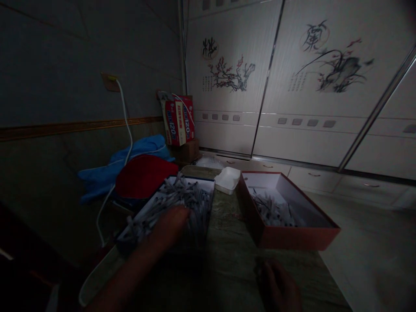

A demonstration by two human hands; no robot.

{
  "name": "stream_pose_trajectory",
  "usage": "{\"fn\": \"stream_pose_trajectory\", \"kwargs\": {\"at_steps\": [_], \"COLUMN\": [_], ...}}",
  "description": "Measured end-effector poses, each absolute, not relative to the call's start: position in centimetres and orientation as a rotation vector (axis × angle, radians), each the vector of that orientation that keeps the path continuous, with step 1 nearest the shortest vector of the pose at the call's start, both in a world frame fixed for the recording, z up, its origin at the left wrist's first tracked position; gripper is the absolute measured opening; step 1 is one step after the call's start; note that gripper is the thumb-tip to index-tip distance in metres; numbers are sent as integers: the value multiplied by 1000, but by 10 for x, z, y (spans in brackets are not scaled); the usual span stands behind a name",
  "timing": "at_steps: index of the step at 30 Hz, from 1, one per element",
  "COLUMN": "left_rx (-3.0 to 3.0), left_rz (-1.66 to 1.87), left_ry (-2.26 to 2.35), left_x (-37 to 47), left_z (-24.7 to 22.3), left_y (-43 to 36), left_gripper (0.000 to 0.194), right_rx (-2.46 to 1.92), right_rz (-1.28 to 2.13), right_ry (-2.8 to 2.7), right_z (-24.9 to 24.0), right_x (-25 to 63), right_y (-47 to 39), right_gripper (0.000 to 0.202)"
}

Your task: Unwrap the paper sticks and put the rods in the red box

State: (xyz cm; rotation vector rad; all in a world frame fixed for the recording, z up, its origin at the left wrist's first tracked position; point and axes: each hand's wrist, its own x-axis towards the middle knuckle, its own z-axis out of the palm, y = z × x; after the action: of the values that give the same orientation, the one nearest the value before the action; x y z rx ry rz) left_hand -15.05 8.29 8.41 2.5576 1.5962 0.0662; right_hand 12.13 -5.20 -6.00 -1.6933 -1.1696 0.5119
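Observation:
My left hand (172, 223) reaches over a dark-rimmed box (208, 186) heaped with thin greyish strips (191, 195). Its fingers are bent down into the strips, and what they grip, if anything, is hidden. Near the table's front edge, my right hand (281, 284) is low and dark beside a small dark thing that I cannot make out; its fingers look curled. A red-brown box (295, 238) beyond it holds a smaller pile of similar pieces (276, 210).
Between the boxes, toward the back of the table (227, 234), lies a white plastic tray (228, 180). Red (146, 173) and blue cloth (139, 149) lie at the left, crossed by a white cable (125, 112). Cartons (178, 121) stand behind, by white sliding doors (227, 99).

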Motion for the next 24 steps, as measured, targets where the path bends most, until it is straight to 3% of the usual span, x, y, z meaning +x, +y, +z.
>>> {"fn": "stream_pose_trajectory", "kwargs": {"at_steps": [7, 17, 20, 22, 24], "left_rx": [2550, 2543, 2525, 2428, 2164], "left_rz": [-149, 47, 396, 832, 1269], "left_ry": [1694, 1796, 1831, 1773, 1607], "left_x": [-158, -158, -160, -156, -140], "left_z": [67, 61, 81, 96, 107], "left_y": [115, 110, 105, 95, 79], "left_gripper": [28, 16, 14, 5, 10], "right_rx": [-1622, -1638, -1651, -1648, -1593], "right_rz": [589, 501, 541, 548, 577], "right_ry": [-1080, -1126, -1161, -1137, -1067], "right_z": [-76, -74, -75, -74, -70], "right_x": [123, 123, 126, 124, 120], "right_y": [-50, -51, -51, -50, -51], "right_gripper": [39, 39, 39, 39, 41]}}
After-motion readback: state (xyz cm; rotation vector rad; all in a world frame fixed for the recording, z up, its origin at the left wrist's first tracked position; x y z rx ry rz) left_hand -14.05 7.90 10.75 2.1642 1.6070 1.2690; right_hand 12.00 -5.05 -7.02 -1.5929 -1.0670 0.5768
